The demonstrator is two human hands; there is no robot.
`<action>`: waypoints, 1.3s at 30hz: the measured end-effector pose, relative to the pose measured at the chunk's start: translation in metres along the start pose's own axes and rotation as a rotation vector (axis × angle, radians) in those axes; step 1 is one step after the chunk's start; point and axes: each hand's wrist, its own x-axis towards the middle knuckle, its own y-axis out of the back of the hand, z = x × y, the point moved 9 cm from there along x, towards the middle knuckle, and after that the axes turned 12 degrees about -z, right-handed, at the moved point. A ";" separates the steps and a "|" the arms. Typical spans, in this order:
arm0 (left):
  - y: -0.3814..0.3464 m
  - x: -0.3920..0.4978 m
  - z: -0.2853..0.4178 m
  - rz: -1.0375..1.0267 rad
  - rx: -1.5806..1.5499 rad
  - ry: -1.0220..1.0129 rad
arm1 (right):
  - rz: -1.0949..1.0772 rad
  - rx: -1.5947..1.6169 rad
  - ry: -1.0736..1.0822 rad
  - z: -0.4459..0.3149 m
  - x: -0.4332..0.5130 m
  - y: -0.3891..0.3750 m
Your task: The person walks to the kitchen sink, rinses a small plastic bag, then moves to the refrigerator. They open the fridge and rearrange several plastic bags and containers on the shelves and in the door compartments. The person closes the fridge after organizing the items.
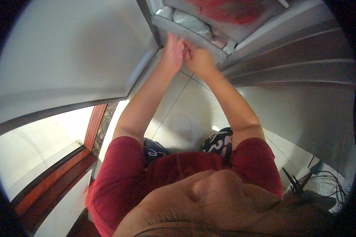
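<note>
Both hands are stretched out before me at the front of a pale drawer or door bin, low in what looks like an open refrigerator or freezer. My left hand is raised with its fingers extended near the bin's front face. Beside it, my right hand has its fingers curled, their tips close to the left hand. Blur hides whether either hand touches the bin or holds something small. Plastic-wrapped items lie inside the bin. Above them is a pale panel or drawer with a red area behind it.
A large grey door stands at the left. Grey ridged door shelving or a seal curves along the right. Pale floor tiles lie below my arms. Dark cables are at the lower right, a reddish wooden frame at the lower left.
</note>
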 end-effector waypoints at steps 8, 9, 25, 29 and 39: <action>0.045 0.084 -0.062 0.026 0.359 0.363 | -0.130 0.020 -0.231 0.024 0.004 -0.034; 0.058 0.081 -0.063 0.032 0.506 0.446 | -0.085 0.034 -0.152 0.009 -0.008 -0.037; -0.174 -0.274 0.146 0.171 0.704 0.689 | -0.921 -0.044 -0.245 -0.114 -0.195 0.162; -0.232 -0.273 0.214 0.112 0.851 0.777 | -0.636 0.003 -0.303 -0.123 -0.171 0.274; -0.407 -0.101 0.114 -0.083 0.807 0.583 | -0.361 0.195 -0.291 0.004 -0.212 0.458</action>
